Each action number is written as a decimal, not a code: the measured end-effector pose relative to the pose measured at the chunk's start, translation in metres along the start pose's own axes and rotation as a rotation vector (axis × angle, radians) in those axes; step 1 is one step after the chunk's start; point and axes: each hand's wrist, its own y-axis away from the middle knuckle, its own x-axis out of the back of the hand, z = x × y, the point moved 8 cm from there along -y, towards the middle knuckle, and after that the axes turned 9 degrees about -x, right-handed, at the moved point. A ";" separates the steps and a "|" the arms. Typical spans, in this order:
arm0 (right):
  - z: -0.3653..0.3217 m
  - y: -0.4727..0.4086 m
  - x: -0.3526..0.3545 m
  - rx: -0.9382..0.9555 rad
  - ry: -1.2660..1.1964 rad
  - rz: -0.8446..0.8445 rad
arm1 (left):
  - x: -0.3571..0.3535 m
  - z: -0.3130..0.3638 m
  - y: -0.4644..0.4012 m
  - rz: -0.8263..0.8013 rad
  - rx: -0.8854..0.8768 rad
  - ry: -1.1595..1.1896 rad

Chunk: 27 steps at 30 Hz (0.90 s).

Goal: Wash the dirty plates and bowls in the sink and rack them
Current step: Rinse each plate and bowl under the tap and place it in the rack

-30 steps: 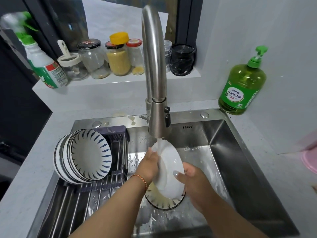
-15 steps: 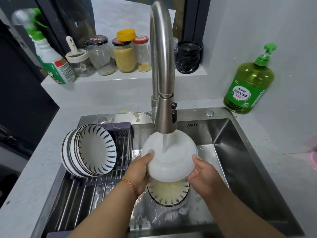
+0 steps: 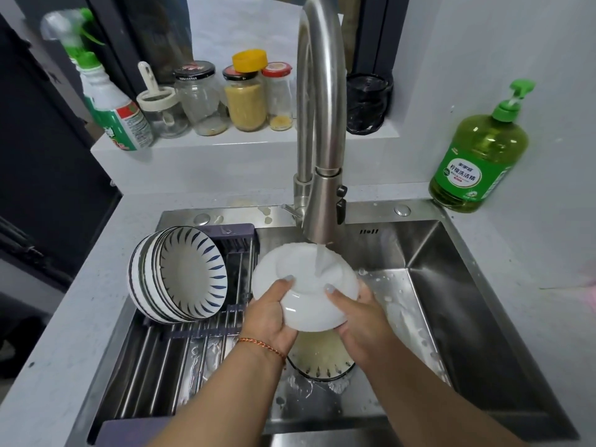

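The steel sink (image 3: 467, 285) fills the near half of the table, with the tap (image 3: 319, 130) rising at its back edge and running. Along the sink's left side sits the rack (image 3: 180, 359), where a row of blue-striped bowls (image 3: 180, 279) stands on edge at its far end (those look finished). Under the stream, a white bowl (image 3: 306, 285) is now turned bottom-up, where a second ago it was held edge-on, so the water strikes its foot and runs down the outside; I judge the rinse has moved to the underside and racking is near. The left hand (image 3: 271, 317) and right hand (image 3: 358, 321) hold it from either side, fingers (image 3: 332, 293) clamped on its wall. Directly beneath, on the sink floor, a striped dish (image 3: 319, 359) holding yellowish residue is not yet washed.
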 end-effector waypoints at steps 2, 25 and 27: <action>0.001 0.001 -0.002 0.018 0.048 0.039 | 0.001 0.001 0.003 0.028 -0.016 0.010; -0.007 -0.042 -0.049 -0.165 0.831 0.326 | 0.039 0.059 0.031 0.157 -0.264 -0.104; -0.004 -0.041 -0.045 -0.212 0.596 0.215 | 0.038 0.063 0.029 0.116 -0.247 -0.111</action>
